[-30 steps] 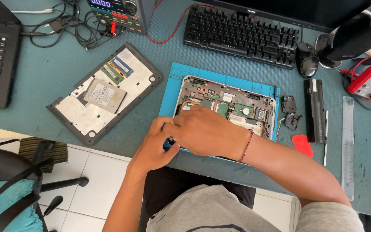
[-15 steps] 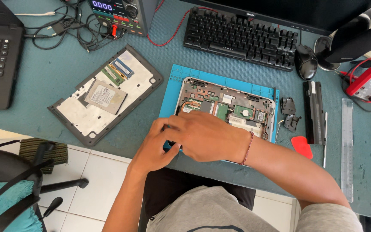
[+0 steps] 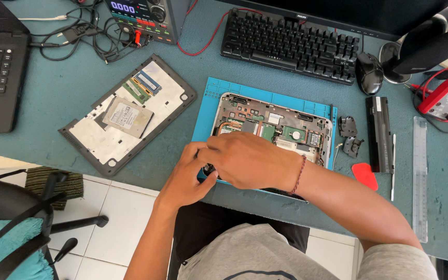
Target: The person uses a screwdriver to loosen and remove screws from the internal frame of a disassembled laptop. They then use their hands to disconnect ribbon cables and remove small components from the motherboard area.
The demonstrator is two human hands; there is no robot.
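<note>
Left hand (image 3: 186, 173) and right hand (image 3: 247, 159) meeting at near-left corner of opened laptop base (image 3: 273, 127), fingers pinching small dark part (image 3: 208, 169); kind of part cannot be told. Laptop base lying on blue mat (image 3: 208, 106) on bench (image 3: 68, 78). Left of laptop base: removed bottom cover (image 3: 105, 142) carrying hard drive (image 3: 125, 116). Right of it: battery (image 3: 378, 134), red pick (image 3: 364, 175). Beyond it: black keyboard (image 3: 291, 44).
</note>
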